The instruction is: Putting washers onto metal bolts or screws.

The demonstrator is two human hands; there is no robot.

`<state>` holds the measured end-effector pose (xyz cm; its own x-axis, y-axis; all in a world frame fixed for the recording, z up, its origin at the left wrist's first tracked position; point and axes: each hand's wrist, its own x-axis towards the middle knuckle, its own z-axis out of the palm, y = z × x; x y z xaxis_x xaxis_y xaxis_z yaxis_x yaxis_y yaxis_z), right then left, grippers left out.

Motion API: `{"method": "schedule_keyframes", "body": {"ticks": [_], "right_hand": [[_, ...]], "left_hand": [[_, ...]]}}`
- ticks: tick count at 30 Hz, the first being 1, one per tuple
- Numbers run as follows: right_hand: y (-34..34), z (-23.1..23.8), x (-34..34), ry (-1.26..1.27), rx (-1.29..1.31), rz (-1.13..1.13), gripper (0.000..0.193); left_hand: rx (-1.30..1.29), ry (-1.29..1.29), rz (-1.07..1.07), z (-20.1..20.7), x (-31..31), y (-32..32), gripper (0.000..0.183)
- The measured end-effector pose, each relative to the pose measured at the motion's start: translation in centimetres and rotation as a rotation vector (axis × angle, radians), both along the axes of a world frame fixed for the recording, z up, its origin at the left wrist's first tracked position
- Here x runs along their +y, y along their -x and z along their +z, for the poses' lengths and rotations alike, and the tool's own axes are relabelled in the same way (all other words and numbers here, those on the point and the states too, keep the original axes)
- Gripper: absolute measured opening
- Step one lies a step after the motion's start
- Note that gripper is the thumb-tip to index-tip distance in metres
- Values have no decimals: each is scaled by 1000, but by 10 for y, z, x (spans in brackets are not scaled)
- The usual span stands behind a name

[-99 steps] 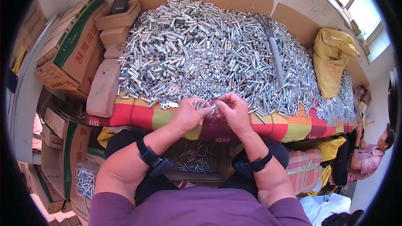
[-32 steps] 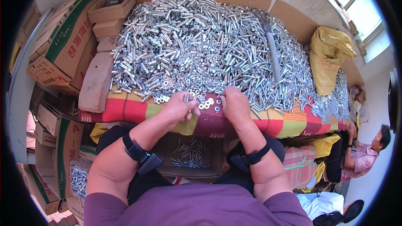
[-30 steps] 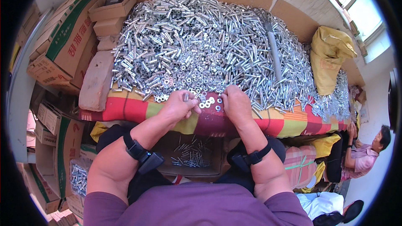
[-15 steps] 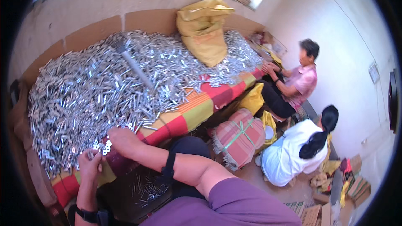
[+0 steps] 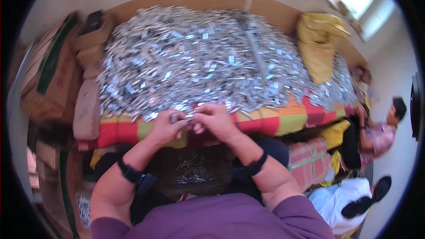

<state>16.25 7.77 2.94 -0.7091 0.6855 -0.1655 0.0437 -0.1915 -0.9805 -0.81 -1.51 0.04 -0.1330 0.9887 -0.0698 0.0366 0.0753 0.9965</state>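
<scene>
A broad heap of small silvery metal pieces point(image 5: 186, 57), many of them short and rod-like or flat, covers the raised surface in front of me. At its near edge my left hand point(image 5: 166, 128) is closed, with a small shiny metal bit showing at its fingers. My right hand point(image 5: 214, 119) is closed beside it, fingertips bent inward. The fingertips of both hands nearly meet, and blur hides what is pinched between them. Small bright ring-like pieces lie close to the fingers. Below my hands, between my knees, more thin metal pieces point(image 5: 195, 168) lie on a dark surface.
A checked cloth point(image 5: 261, 126) hangs over the heap's front edge. A grey bar point(image 5: 254, 53) and a yellow sack point(image 5: 316, 46) rest on the heap. Cardboard boxes point(image 5: 53, 88) stand left. At right are a tied checked bundle point(image 5: 310, 161) and two people point(image 5: 376, 144) sitting low.
The view has swung left, so the heap now lies straight ahead and boxes show on the left. My hands stay close together at the heap's near edge.
</scene>
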Motion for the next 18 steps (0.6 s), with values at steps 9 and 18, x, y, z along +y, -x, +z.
{"method": "schedule_keyframes", "body": {"ticks": [9, 18], "right_hand": [[8, -13, 10, 70, 16, -53, 13], [17, -29, 26, -1217, -472, -50, 8]], "left_hand": [[-243, -6, -55, -6, -14, 10, 7], [-226, 132, 184, 1, 0, 4, 5]]}}
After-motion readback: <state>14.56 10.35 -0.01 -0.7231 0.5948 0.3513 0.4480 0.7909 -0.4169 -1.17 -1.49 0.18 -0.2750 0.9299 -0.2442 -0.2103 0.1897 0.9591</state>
